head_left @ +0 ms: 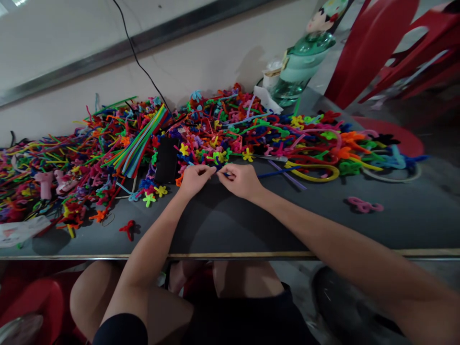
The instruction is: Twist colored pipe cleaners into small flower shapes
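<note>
My left hand [196, 180] and my right hand [241, 180] meet fingertip to fingertip over the front edge of a heap of colourful pipe cleaners. A dark blue pipe cleaner [276, 172] runs out to the right from behind my right hand, whose fingers are pinched on it. The fingers of my left hand are also pinched, at what looks like the blue end; that spot is small and dim. Just left of my left hand lies a black phone [167, 160]. Scissors with yellow handles [332, 173] rest to the right of my right hand.
Piled pipe cleaners and twisted flowers [212, 115] line the back of the grey table [230, 225]. A bundle of straight pipe cleaners [143, 141] leans on the pile. A green bottle [300, 64] stands at back right. A pink twisted piece [363, 205] and a red one [128, 230] lie nearer the front.
</note>
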{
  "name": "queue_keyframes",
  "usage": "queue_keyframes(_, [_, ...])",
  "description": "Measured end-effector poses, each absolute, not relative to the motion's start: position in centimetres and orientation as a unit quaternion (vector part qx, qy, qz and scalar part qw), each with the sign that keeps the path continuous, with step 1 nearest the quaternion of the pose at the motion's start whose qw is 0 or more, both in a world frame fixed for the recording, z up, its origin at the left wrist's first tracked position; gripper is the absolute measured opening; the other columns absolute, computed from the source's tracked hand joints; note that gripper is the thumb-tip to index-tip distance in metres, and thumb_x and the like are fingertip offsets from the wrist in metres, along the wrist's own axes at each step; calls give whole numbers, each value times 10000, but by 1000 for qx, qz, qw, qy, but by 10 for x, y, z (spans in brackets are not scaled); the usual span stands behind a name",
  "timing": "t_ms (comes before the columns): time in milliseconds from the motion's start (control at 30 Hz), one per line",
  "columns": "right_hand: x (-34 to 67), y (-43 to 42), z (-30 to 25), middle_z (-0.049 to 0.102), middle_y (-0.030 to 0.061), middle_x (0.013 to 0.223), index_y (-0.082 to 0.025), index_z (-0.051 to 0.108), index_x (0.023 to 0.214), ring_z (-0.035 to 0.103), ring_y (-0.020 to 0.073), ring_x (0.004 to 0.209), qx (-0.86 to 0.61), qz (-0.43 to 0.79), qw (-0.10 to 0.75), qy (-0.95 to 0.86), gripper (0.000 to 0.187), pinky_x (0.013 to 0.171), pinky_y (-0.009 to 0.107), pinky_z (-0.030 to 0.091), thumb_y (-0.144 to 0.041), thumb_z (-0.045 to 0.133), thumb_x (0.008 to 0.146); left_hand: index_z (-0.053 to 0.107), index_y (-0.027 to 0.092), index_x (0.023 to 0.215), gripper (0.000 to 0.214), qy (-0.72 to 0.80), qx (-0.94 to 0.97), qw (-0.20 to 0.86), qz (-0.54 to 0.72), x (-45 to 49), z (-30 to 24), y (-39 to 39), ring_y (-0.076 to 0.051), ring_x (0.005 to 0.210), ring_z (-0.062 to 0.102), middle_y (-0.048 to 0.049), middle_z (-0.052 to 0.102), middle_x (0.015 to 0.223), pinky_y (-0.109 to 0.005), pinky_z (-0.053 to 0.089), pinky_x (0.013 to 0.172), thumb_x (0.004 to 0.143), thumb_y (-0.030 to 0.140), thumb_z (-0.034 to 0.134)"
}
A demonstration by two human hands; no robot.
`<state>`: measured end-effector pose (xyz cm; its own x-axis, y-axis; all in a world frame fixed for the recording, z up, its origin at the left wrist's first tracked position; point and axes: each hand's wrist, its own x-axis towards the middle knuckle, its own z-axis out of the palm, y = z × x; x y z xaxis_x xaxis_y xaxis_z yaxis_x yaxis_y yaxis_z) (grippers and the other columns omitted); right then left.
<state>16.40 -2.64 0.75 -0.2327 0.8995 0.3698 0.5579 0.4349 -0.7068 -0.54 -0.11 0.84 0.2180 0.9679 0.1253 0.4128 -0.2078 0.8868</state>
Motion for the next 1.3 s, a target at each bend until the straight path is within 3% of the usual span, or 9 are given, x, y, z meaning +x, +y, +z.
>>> queue_keyframes(200, [166,-18,3,556,10,533,-141,673,722,395,89,464,-484,293,402,-720,249,511,247,306,-344,544,787,676,143,653,346,481,609,488,399,-8,9,3,-78,553,472,11,569,564,-225,382,565,683,488,697])
queue_keyframes(367, [165,-14,0,490,-12,501,-131,675,743,356,82,462,-478,341,391,-709,299,482,239,267,-395,541,784,661,137,691,325,469,602,513,393,-6,8,3,-77,560,469,14,547,573,-221,375,561,742,458,641])
queue_keyframes(633, [166,-10,-2,515,-9,513,-152,640,659,404,89,486,-471,300,360,-747,225,522,238,307,-330,553,764,576,144,603,324,450,697,410,378,-3,0,2,-84,608,501,10,555,605,-221,414,633,839,363,545])
queue_keyframes(733, [167,-6,-4,622,32,632,-148,683,761,490,114,539,-481,299,393,-725,267,549,243,354,-367,535,794,627,142,740,322,459,672,404,418,-2,-3,3,-89,623,535,-9,598,662,-216,439,627,880,404,506])
queue_keyframes(833, [166,-6,-4,673,60,698,-156,697,775,563,148,600,-518,243,375,-730,222,591,260,386,-335,565,781,650,156,954,269,494,689,304,434,2,-3,-1,-113,692,589,-35,665,785,-232,466,657,874,394,553])
queue_keyframes(1000, [162,-13,0,707,69,781,-181,712,836,613,176,683,-537,165,315,-765,218,611,271,376,-316,542,824,680,165,819,193,518,751,161,377,7,-2,-5,-147,775,630,-44,698,808,-263,473,724,897,271,540])
queue_keyframes(1133, [164,-14,-2,704,71,769,-178,714,840,627,188,705,-540,124,310,-772,235,606,276,380,-303,516,855,691,161,868,132,524,747,166,373,6,-3,-4,-153,787,635,-52,709,844,-266,470,730,854,262,608])
queue_keyframes(1300, [176,-9,-6,731,74,1002,-196,707,1006,673,211,891,-462,117,348,-808,277,707,288,460,-294,466,910,663,161,767,195,538,686,249,422,4,-3,-2,-123,644,570,-13,657,706,-244,423,631,854,319,588])
